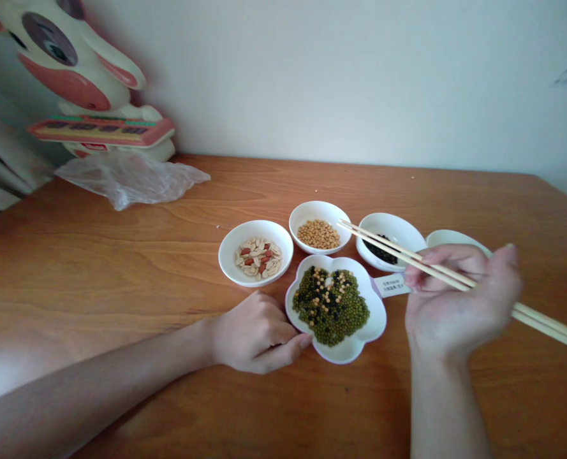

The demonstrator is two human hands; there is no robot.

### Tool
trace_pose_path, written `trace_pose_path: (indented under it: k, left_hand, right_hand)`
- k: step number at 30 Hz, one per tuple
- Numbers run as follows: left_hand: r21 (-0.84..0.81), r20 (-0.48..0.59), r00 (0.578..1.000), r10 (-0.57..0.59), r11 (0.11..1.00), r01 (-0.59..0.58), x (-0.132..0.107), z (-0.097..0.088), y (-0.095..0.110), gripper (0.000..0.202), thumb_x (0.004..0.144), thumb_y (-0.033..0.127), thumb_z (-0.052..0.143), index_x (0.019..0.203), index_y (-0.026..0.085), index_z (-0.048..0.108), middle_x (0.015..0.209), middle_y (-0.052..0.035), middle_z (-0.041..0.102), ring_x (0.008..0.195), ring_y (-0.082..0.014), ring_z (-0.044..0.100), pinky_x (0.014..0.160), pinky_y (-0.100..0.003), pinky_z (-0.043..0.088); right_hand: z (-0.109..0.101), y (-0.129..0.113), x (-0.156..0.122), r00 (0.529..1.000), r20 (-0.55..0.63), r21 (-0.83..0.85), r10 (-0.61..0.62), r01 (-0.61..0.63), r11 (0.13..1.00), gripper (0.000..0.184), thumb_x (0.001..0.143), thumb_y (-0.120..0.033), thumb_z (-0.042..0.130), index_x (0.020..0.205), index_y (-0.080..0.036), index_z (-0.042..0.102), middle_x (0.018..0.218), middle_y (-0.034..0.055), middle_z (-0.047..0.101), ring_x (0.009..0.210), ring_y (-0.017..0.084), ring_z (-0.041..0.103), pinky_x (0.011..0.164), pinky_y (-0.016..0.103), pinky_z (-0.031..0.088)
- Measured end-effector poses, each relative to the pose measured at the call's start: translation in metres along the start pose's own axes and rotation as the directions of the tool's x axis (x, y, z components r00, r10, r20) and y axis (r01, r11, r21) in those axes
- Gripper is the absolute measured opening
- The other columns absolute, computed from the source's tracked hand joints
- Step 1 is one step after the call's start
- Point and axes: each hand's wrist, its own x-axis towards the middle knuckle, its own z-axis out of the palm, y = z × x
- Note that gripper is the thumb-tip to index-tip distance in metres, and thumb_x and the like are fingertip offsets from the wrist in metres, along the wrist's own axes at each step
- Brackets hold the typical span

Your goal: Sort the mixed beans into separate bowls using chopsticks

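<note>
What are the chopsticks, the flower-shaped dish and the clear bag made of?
The chopsticks look like wood or bamboo: pale yellow and matte. The flower-shaped dish is smooth and white with a lilac edge, perhaps plastic, though ceramic is possible. The clear bag looks like thin, shiny plastic: see-through and wrinkled.

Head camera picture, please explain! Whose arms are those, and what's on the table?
There's no robot here. A person wears a camera on their head, looking forward and down at their own bare hands. The left hand rests against a flower-shaped dish of green mung beans, mixed with black and yellow ones. The right hand holds chopsticks.

On the wooden table, behind the dish, are white bowls: a peanut bowl, a soybean bowl, a black bean bowl and a partly hidden bowl. At the back left are a clear plastic bag and an animal-shaped toy keyboard.
</note>
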Motion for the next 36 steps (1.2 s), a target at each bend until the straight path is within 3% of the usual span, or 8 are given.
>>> trace_pose_path:
  k: [7,10,14,20,32,36]
  left_hand:
    - [-0.011,-0.006,1.0,0.003,1.0,-0.003,0.001,-0.001,0.0,0.048,0.11,0.024,0.049,0.062,0.021,0.05,0.054,-0.0017,0.059,0.046,-0.0125,0.054,0.048,-0.033,0.029]
    - [-0.001,0.001,1.0,-0.003,1.0,0.003,0.0,0.0,0.0,0.047,0.109,0.024,0.049,0.062,0.02,0.05,0.054,-0.0021,0.06,0.047,-0.0127,0.054,0.048,-0.034,0.028]
    - [0.005,0.013,1.0,-0.01,1.0,0.01,-0.001,0.001,0.0,0.046,0.109,0.023,0.05,0.063,0.02,0.05,0.055,-0.0021,0.061,0.047,-0.0123,0.054,0.049,-0.034,0.027]
    - [-0.003,0.019,1.0,-0.01,1.0,0.01,-0.002,0.002,-0.001,0.045,0.108,0.023,0.051,0.064,0.02,0.05,0.055,-0.0019,0.06,0.048,-0.0124,0.054,0.049,-0.034,0.027]
    - [-0.004,0.029,0.999,-0.015,1.0,0.016,-0.001,0.0,-0.001,0.046,0.109,0.023,0.05,0.064,0.02,0.049,0.055,-0.0012,0.06,0.048,-0.012,0.052,0.051,-0.034,0.026]
    - [-0.004,0.038,0.999,-0.022,1.0,0.022,-0.002,0.0,-0.001,0.046,0.109,0.023,0.049,0.064,0.02,0.049,0.055,-0.0015,0.061,0.049,-0.0124,0.053,0.052,-0.034,0.027]
  right_hand:
    - [-0.007,0.0,0.004,0.997,0.071,0.008,0.027,-0.027,1.0,0.058,0.107,-0.054,0.036,0.067,-0.027,0.068,0.059,0.0026,0.055,0.051,0.019,0.051,0.05,0.035,0.035]
    - [-0.019,-0.008,0.008,0.981,0.177,-0.023,0.076,-0.073,0.997,0.062,0.108,-0.052,0.036,0.062,-0.027,0.068,0.055,0.0035,0.052,0.051,0.019,0.052,0.052,0.037,0.037]
    - [-0.026,-0.02,0.009,0.923,0.357,-0.139,0.141,-0.097,0.985,0.074,0.11,-0.057,0.03,0.056,-0.024,0.068,0.05,0.0059,0.054,0.053,0.02,0.053,0.055,0.037,0.041]
    - [-0.016,-0.022,0.001,0.802,0.529,-0.298,0.277,-0.13,0.946,0.08,0.104,-0.075,0.031,0.053,-0.022,0.063,0.05,0.0053,0.055,0.053,0.018,0.053,0.052,0.034,0.038]
    - [-0.014,-0.014,-0.004,0.72,0.609,-0.35,0.332,-0.131,0.927,0.08,0.105,-0.074,0.028,0.057,-0.021,0.063,0.056,0.0037,0.057,0.057,0.016,0.054,0.056,0.033,0.037]
    - [-0.012,-0.014,-0.006,0.721,0.614,-0.355,0.32,-0.11,0.928,0.079,0.107,-0.071,0.028,0.057,-0.021,0.063,0.056,0.0029,0.056,0.057,0.015,0.054,0.056,0.033,0.036]
